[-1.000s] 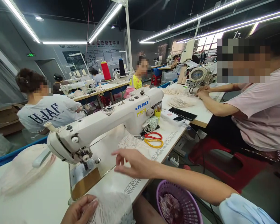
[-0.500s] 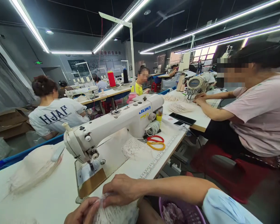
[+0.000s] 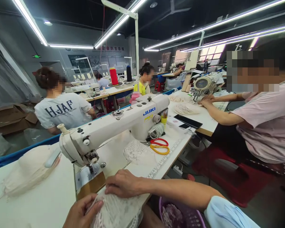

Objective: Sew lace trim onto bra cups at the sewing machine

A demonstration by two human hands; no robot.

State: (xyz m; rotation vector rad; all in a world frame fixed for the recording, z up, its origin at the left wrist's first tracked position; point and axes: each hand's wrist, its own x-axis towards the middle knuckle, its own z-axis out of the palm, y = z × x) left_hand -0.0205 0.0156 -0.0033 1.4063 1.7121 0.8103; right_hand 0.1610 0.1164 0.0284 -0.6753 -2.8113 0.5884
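A piece of white lace fabric (image 3: 116,211) lies bunched at the near edge of the white sewing table (image 3: 49,199). My left hand (image 3: 82,211) grips its left side with curled fingers. My right hand (image 3: 123,184) rests on top of the lace with fingers bent over it. Just behind both hands stands the white JUKI sewing machine (image 3: 114,126), its needle end above a brown plate (image 3: 92,186).
Red and yellow scissors (image 3: 159,146), a second lace piece (image 3: 137,152) and a cord coil (image 3: 156,129) lie beside the machine. A cream hat (image 3: 29,169) sits left. A purple basket (image 3: 180,215) stands below. A person in pink sits right; others work behind.
My right hand came back from reaching across the table and settled onto the lace at the near edge. My left hand kept its hold on the lace.
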